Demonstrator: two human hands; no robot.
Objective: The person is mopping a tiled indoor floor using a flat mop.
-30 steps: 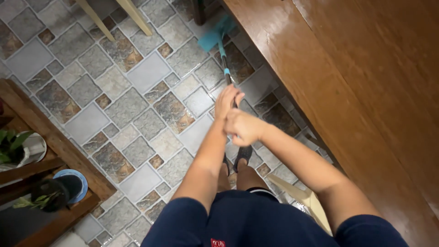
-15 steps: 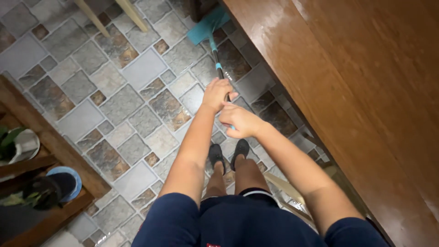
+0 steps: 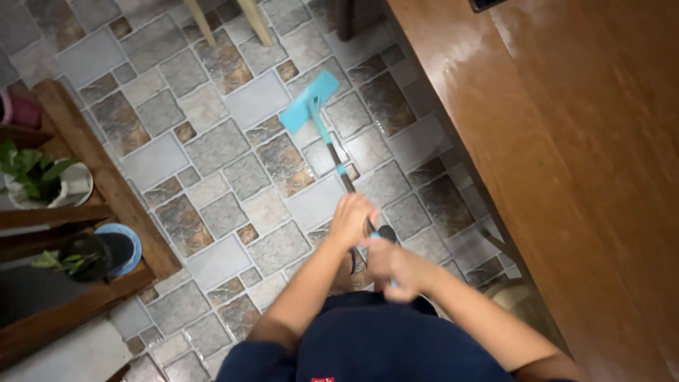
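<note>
Both hands, the left hand [image 3: 351, 219] and the right hand [image 3: 389, 267], are wrapped tight around the mop [image 3: 320, 127] stick, its blue head flat on the floor [image 3: 212, 148] near the bench [image 3: 537, 141], so a hard push could bump the bench leg [image 3: 345, 18].

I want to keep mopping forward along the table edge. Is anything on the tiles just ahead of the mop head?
Nothing visible lies right ahead of the teal mop head. Farther on, two pale wooden legs and a dark leg stand on the tiled floor.
</note>
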